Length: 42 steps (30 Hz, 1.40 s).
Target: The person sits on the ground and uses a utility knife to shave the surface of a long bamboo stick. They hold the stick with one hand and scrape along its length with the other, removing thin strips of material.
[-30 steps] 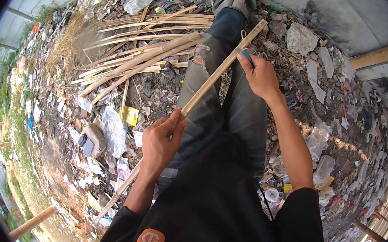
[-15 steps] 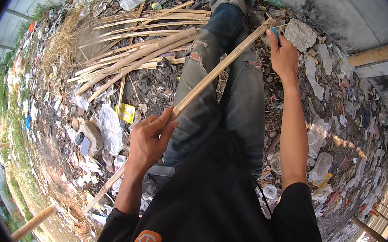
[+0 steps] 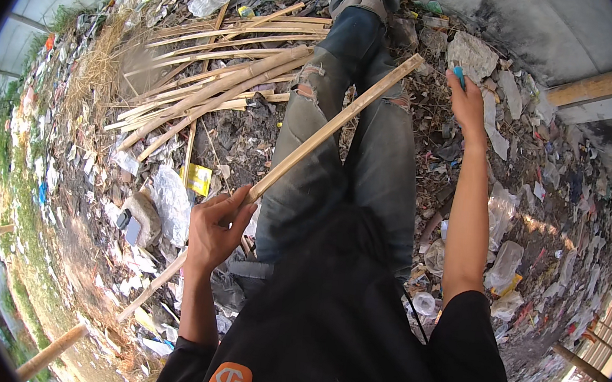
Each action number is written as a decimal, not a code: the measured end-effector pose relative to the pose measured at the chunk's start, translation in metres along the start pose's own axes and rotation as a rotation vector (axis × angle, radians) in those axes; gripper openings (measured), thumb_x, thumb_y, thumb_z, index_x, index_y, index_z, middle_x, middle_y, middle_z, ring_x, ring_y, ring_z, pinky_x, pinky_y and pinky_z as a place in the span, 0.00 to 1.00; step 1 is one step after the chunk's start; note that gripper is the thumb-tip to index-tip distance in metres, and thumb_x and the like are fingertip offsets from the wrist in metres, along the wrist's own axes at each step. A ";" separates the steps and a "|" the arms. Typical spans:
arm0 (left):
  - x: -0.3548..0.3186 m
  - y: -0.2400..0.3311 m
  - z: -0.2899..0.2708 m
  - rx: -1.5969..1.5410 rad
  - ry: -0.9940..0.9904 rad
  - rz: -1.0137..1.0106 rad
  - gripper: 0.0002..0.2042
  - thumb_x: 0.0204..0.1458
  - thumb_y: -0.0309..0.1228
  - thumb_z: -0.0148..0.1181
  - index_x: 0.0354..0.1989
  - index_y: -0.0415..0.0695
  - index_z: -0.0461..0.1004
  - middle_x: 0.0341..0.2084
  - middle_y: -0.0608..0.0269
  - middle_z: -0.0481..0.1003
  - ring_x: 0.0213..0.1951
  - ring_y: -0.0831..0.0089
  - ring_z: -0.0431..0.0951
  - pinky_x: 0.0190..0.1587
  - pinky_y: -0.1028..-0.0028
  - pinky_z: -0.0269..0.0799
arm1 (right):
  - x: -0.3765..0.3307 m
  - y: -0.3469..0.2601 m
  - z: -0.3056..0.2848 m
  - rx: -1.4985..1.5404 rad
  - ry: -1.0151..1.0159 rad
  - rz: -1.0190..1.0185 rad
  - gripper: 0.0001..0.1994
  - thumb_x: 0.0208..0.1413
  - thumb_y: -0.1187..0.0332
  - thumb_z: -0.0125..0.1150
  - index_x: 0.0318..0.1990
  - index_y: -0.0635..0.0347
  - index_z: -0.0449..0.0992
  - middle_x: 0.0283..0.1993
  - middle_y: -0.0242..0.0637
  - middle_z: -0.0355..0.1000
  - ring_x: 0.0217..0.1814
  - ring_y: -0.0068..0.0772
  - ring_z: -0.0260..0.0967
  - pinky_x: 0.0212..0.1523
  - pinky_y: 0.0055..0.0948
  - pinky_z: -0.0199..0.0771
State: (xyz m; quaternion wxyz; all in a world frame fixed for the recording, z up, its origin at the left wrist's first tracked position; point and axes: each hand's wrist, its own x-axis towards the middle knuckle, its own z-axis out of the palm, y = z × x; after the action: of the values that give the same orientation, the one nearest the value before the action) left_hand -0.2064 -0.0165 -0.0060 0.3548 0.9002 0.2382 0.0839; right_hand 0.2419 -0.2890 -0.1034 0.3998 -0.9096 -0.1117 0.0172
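Head cam: left hand (image 3: 214, 232) fist-gripped on bamboo strip (image 3: 327, 128), long axis diagonal, far end pointing up-right across jeans toward right hand (image 3: 467, 102), fingers closed round small blue tool (image 3: 458, 75), no containers.

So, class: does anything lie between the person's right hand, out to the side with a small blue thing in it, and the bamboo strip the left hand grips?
Nothing visible does. Only open air separates the right hand from the bamboo strip; the jeans lie underneath.

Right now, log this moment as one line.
left hand: grips bamboo strip | right hand: raised, holds small blue tool | strip lies across knees | bamboo pile to left
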 end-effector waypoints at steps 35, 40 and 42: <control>0.058 -0.006 0.016 -0.266 0.162 -0.273 0.15 0.61 0.38 0.72 0.32 0.36 0.84 0.14 0.76 0.66 0.21 0.85 0.60 0.24 0.75 0.55 | -0.177 -0.168 0.049 -0.074 -0.622 -0.693 0.18 0.62 0.48 0.67 0.39 0.55 0.78 0.28 0.47 0.78 0.35 0.58 0.79 0.35 0.52 0.76; 0.058 -0.007 0.012 -0.101 0.363 -0.221 0.16 0.61 0.40 0.71 0.31 0.37 0.83 0.13 0.73 0.68 0.20 0.83 0.61 0.24 0.73 0.55 | -0.177 -0.181 0.046 -0.113 -0.703 -0.619 0.18 0.63 0.49 0.66 0.38 0.56 0.77 0.29 0.49 0.78 0.35 0.59 0.79 0.35 0.52 0.76; 0.061 -0.018 0.001 -0.005 0.498 -0.215 0.16 0.61 0.40 0.71 0.31 0.37 0.84 0.13 0.72 0.69 0.19 0.82 0.62 0.24 0.72 0.56 | -0.172 -0.178 0.044 -0.129 -0.718 -0.605 0.18 0.63 0.50 0.67 0.38 0.57 0.77 0.29 0.49 0.78 0.35 0.60 0.79 0.35 0.51 0.76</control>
State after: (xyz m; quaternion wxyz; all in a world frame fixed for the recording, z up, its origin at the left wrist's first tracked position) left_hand -0.1599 0.0241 -0.0199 0.2944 0.8205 0.4122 0.2650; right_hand 0.0350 -0.1778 -0.0132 0.2656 -0.7958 -0.5037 0.2061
